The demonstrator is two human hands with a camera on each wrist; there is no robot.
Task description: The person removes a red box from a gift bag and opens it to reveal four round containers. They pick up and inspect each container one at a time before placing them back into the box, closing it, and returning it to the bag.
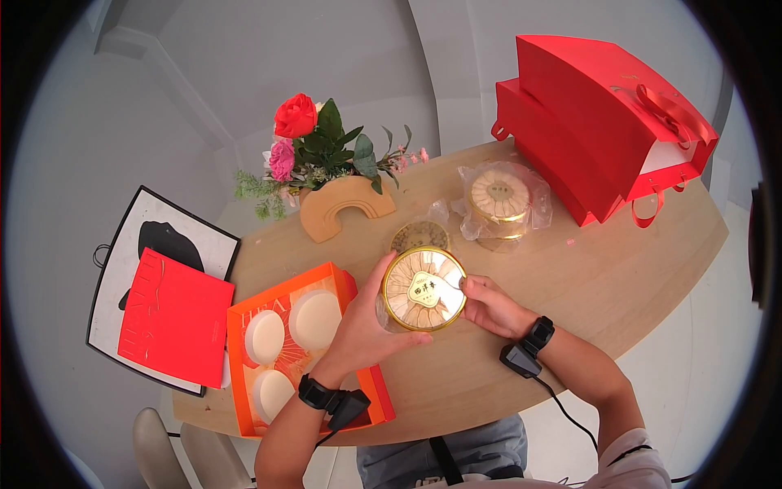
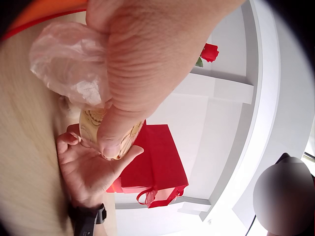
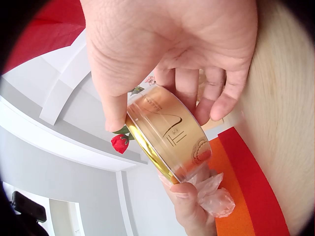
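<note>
You have both hands on one thing: the round ginseng box [image 1: 423,289] is held up over the tabletop [image 1: 456,379], tilted so its gold-rimmed top faces you. Your left hand [image 1: 368,324] grips one side, with a crumpled clear plastic bag [image 2: 69,61] bunched up against it, and your right hand [image 1: 494,308] grips the other side, thumb on the gold rim. Hold the box by its hard sides, and don't press on the top. Plastic can be slippery, so keep it out from under your fingers, and let one hand go only when the other has a good hold. Watch the black cord [image 1: 564,410] by your right arm; it could catch. Just beside your left arm is the orange gift box [image 1: 377,391], with white round shapes [image 1: 314,319] in it; your arm hides part of it. Another round box [image 1: 421,235] sits just past the one you hold, so don't bump it. Farther back are wrapped round boxes [image 1: 499,191], an arch-shaped vase [image 1: 326,215] of flowers, and big red gift bags [image 1: 570,122].
</note>
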